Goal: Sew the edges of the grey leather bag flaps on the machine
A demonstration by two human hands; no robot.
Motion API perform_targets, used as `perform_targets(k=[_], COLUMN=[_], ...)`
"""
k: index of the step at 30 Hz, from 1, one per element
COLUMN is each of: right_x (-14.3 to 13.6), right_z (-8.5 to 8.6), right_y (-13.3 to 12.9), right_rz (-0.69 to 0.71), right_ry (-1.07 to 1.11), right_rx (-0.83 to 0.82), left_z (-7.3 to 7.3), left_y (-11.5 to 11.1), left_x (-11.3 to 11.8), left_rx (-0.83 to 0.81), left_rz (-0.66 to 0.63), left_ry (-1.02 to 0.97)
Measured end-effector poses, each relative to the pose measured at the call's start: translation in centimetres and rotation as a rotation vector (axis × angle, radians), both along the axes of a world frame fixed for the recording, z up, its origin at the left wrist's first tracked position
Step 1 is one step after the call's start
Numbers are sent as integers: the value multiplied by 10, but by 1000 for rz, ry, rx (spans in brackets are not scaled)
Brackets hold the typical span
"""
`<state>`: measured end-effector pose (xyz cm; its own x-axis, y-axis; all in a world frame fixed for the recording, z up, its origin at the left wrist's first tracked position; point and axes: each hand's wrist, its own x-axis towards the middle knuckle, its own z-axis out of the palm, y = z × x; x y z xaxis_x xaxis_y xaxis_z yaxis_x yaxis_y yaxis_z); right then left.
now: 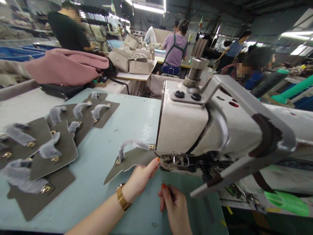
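Observation:
A dark grey bag panel with gold rings and a plastic-wrapped handle lies with its right end beneath the head of a sewing machine. My left hand, a gold watch on its wrist, pinches the panel's near edge beside the machine, thumb on top. My right hand is a little nearer to me, right of the left one and apart from the panel. Its fingers are curled closed around something dark and small, mostly hidden, that I cannot make out.
Several more grey panels with wrapped handles overlap on the pale blue tabletop at left. A grey metal bar juts from the machine at right. Behind are pink material, beige bags and several people at work.

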<state>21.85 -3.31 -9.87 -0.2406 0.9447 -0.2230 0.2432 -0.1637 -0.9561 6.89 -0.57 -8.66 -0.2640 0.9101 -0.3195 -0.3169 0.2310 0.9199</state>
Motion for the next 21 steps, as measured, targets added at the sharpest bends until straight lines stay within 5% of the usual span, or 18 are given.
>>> perform_targets(k=[7, 21], right_x=[3, 3], right_z=[-26, -13], right_y=[-15, -15], right_rz=[79, 73], right_ry=[-74, -90], right_rx=[-68, -21], left_z=[8, 17], left_y=[8, 4], left_x=[4, 23], left_rx=[-1, -29], left_rz=[-13, 161], left_ry=[-63, -173])
